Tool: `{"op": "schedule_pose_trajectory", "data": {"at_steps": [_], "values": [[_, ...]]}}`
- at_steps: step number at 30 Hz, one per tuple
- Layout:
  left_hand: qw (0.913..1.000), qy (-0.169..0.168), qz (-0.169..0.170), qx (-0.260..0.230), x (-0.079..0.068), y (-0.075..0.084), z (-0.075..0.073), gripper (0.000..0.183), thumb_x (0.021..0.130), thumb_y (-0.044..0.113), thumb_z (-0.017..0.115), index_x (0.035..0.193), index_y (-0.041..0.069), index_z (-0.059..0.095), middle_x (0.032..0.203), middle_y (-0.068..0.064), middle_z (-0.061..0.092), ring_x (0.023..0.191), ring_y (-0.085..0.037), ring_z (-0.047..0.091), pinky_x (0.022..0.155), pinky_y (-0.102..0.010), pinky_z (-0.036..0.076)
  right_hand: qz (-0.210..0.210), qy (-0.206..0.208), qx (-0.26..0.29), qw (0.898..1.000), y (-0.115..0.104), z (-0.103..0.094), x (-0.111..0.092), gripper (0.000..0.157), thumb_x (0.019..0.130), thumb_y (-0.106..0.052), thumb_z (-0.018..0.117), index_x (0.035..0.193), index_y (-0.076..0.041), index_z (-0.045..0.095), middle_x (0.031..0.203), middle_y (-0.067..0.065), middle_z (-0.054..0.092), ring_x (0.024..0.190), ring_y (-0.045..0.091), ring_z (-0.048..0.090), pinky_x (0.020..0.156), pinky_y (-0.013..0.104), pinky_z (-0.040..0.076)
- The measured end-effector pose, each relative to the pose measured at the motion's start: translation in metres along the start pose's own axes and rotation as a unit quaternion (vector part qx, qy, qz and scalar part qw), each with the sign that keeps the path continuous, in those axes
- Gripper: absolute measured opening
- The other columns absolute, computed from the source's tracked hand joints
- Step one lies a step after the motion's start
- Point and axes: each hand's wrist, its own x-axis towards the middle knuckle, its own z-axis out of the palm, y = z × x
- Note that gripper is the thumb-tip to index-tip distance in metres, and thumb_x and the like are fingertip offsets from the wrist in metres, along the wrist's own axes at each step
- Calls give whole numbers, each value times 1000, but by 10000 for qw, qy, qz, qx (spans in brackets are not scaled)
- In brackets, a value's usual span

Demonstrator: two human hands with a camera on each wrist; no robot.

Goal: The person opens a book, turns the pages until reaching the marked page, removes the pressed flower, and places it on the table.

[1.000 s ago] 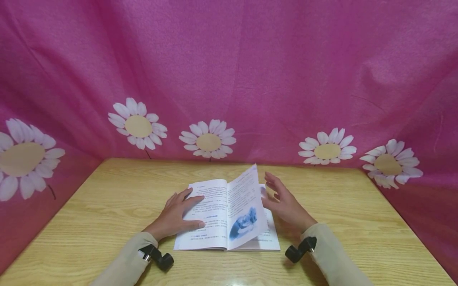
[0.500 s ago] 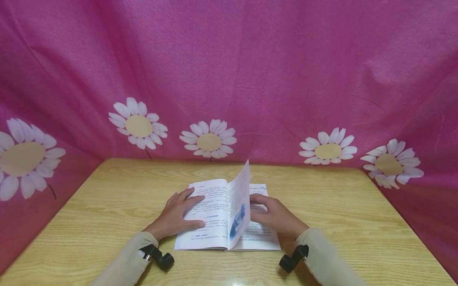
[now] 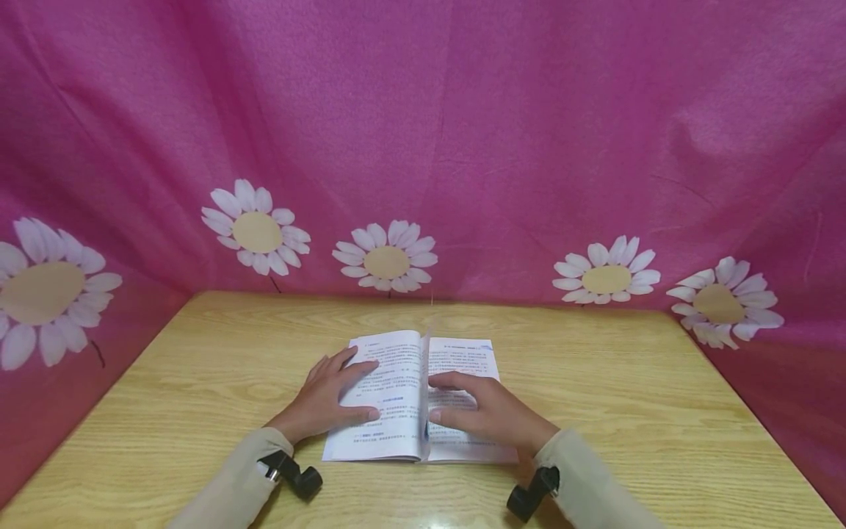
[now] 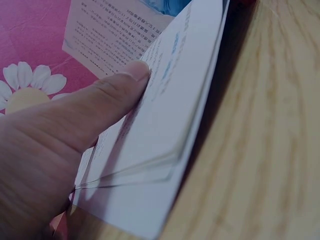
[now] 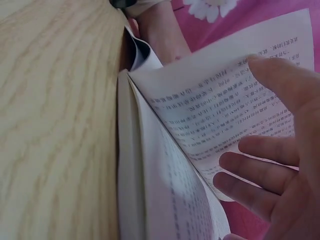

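An open paperback book (image 3: 399, 351) with printed text lies on the table. My left hand (image 3: 324, 400) rests spread over its left page, fingers extended and thumb lying on the paper; the left wrist view shows that thumb (image 4: 105, 102) near the lower page edges. One page (image 5: 220, 95) stands nearly upright at the spine and looks edge-on from the head. My right hand (image 3: 492, 408) is over the right page, its relaxed fingertips right at the back of the standing page. In the right wrist view its thumb (image 5: 280, 75) touches that page. A blue picture shows on the page's other side.
The wooden table (image 3: 595, 382) has a light grain and runs back to a pink cloth (image 3: 502, 147) printed with white daisies. Black wrist cameras are strapped on both sleeves, and the right one (image 3: 532, 494) hangs near the book's front right corner.
My right hand has moved left, pushing the page from leaning right to nearly upright at the spine. More of the right page underneath shows. My left hand has stayed in place.
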Motion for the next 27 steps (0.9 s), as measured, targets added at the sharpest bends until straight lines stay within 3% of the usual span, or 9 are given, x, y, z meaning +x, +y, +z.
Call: {"op": "schedule_pose_trajectory", "data": {"at_steps": [7,14,19,23,27], "values": [[9999,21,113,-1,-1,-1,0,84,72,71,68,143,32,47,159,-9,20,146,-31,15,115,-56,4,-360,-66,-109,9993,0,7,0,54,87,-46,68,136,-28,54,135,-13,55,129,9,46,110,43,35],[9996,29,282,32,-1,1,-2,82,74,67,68,143,27,48,157,-10,26,145,-29,17,115,-55,3,-487,12,-295,9984,-2,13,-1,60,86,-51,67,138,-24,53,138,-10,53,130,12,45,109,43,35],[9997,71,226,87,0,2,-2,73,80,52,71,141,18,50,156,-12,27,145,-29,19,116,-54,4,-632,-34,-466,9969,-3,16,-2,62,87,-53,65,138,-20,52,138,-7,54,128,12,47,108,42,37],[9995,150,-69,-255,1,4,-2,54,97,39,51,142,9,48,155,-12,30,145,-29,20,117,-50,3,-832,-51,-619,9946,-1,19,-1,62,87,-51,65,138,-18,52,136,-6,55,127,11,48,108,39,37],[9929,210,-458,-1076,2,6,-4,56,106,38,21,145,4,41,154,-10,32,145,-27,20,117,-44,0,-947,-68,-747,9927,0,21,-1,62,87,-51,66,138,-17,52,136,-7,54,127,11,47,109,38,35]]}}
